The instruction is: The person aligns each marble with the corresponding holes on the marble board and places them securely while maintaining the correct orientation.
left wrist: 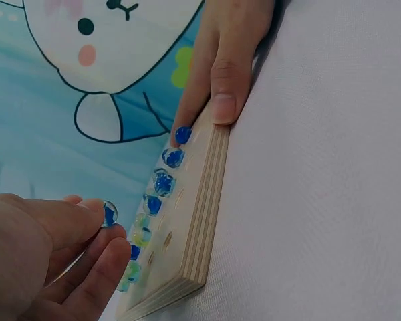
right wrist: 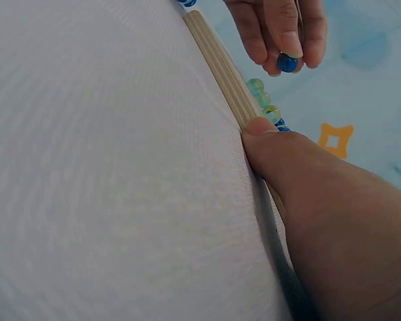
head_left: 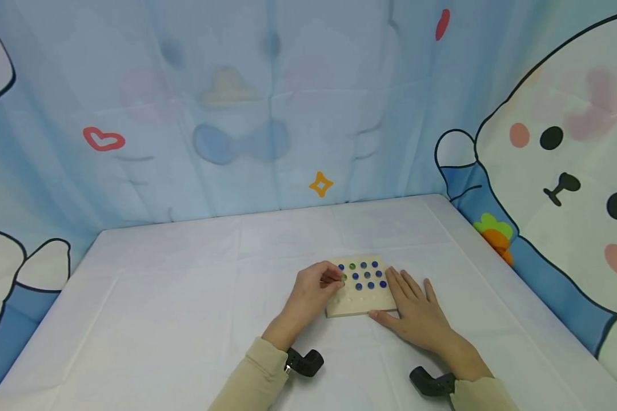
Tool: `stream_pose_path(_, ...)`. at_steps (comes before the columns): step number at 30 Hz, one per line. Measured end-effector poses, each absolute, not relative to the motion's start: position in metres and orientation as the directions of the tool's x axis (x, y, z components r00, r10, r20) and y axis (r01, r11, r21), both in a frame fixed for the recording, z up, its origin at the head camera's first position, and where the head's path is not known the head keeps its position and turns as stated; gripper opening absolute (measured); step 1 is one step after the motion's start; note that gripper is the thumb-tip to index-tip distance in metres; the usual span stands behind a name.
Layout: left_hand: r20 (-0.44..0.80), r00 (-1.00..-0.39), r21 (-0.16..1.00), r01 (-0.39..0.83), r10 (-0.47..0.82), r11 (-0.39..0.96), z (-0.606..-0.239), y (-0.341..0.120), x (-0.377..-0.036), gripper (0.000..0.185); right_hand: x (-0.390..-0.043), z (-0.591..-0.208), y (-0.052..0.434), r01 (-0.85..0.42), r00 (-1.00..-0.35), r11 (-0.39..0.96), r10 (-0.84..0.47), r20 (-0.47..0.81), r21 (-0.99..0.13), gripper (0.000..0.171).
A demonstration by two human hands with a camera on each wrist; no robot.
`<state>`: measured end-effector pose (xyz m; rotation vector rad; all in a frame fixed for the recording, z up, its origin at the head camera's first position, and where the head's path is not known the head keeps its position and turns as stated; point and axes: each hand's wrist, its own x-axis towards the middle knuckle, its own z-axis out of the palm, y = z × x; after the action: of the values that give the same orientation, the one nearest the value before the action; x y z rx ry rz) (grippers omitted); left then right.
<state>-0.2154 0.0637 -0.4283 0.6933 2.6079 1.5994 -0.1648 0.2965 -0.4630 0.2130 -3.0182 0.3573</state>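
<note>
A pale wooden board (head_left: 362,307) with rows of round hollows lies on the table. Glass marbles, mostly blue (head_left: 367,275) with a few green (head_left: 352,266), sit in its farther rows. Over the board's left side, my left hand (head_left: 311,291) pinches a clear-and-blue marble (left wrist: 109,214) between thumb and fingers, apart from the board in the left wrist view. My right hand (head_left: 421,317) rests against the board's right side with straight fingers, its thumb (right wrist: 259,126) touching the near edge. The nearer hollows of the board hold no marbles.
A white cloth (head_left: 185,319) covers the table. Behind it hangs a light-blue printed curtain (head_left: 226,188), which continues along the right side with a large cartoon animal (head_left: 571,240). Each wrist wears a black camera mount (head_left: 308,363).
</note>
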Motion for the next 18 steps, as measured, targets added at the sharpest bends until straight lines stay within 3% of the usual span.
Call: stream_pose_path(18, 0.201, -0.912, 0.834, 0.351, 0.358, 0.426, -0.435, 0.077, -0.218, 0.010, -0.164, -0.461, 0.295, -0.141, -0.988, 0.963, -0.121, 0.098, -0.231, 0.107)
